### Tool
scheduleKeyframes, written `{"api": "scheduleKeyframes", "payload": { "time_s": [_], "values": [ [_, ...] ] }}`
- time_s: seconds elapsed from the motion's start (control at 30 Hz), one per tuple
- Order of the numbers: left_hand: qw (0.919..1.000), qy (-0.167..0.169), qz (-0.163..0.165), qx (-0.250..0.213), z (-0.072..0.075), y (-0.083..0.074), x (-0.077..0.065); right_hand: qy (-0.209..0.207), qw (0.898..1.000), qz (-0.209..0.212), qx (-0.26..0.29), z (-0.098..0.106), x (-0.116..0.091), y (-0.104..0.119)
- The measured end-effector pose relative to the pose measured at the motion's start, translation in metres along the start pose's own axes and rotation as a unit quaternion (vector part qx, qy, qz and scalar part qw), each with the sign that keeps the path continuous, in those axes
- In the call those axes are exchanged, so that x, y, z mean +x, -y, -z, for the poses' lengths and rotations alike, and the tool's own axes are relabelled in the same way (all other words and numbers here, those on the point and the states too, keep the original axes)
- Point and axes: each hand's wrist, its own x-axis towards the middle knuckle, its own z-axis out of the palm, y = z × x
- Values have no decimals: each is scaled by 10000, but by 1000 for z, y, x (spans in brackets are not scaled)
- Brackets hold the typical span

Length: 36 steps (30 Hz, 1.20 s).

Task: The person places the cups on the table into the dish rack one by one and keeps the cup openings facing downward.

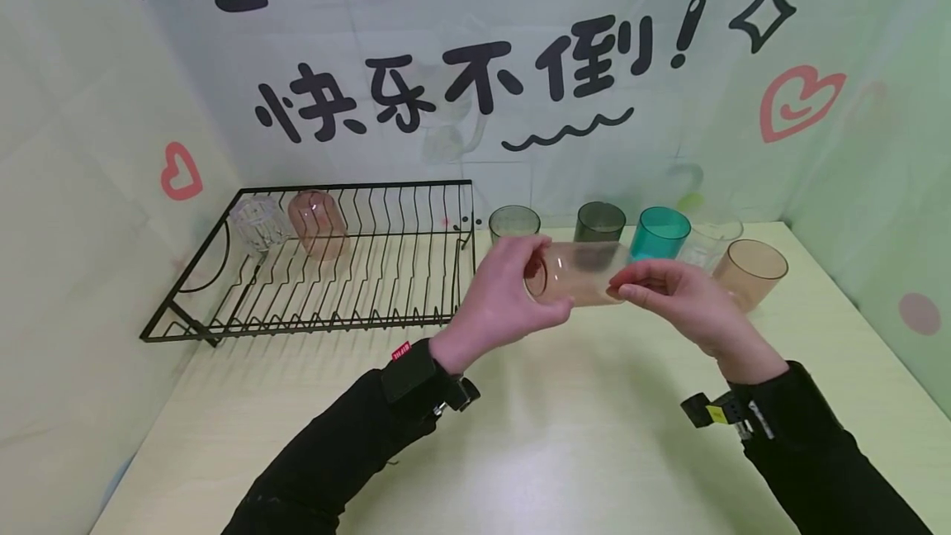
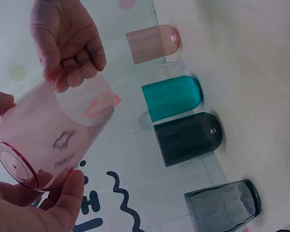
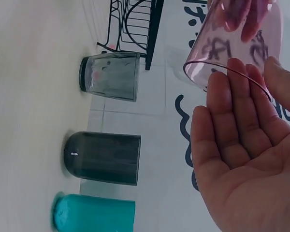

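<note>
A clear pink drinking glass (image 1: 583, 275) is held on its side above the table, its base to the left and its open mouth to the right. My left hand (image 1: 505, 291) grips it around the base end, thumb on one side and fingers on the other, as the left wrist view also shows. At the mouth, my right hand (image 1: 687, 304) pinches the rim between thumb and fingertips. The right wrist view has the palm facing the camera and the fingers at the rim of the pink glass (image 3: 232, 53).
A black wire rack (image 1: 401, 324) stands at the back left, holding a clear ribbed glass (image 1: 258, 223) and a pink glass (image 1: 318, 225). Along the back right stand a grey glass (image 1: 514, 223), a dark glass (image 1: 600, 223), a teal glass (image 1: 660, 234), a clear glass (image 1: 709, 242) and an amber-pink glass (image 1: 752, 271).
</note>
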Motion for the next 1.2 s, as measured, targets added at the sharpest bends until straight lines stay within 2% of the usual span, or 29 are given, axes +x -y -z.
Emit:
{"api": "scheduleKeyframes", "payload": {
  "time_s": [0.17,0.3,0.57,0.8,0.97,1.2],
  "values": [
    [9992,63,-56,381,9,-5,2,-149,9940,113,-1076,-1,-1,0],
    [9975,103,-108,687,16,-9,3,-201,9811,280,-1904,-1,-2,0],
    [9940,-11,-210,1072,23,-12,3,-231,9556,247,-2926,-2,-4,3],
    [9913,-160,-284,1276,36,-10,6,-331,9404,99,-3382,-1,-7,3],
    [9841,-308,-304,1723,56,-5,10,-385,9347,243,-3526,2,-6,0],
    [9725,-370,175,2295,93,14,15,-417,9341,225,-3538,6,-9,-5]
  ]
}}
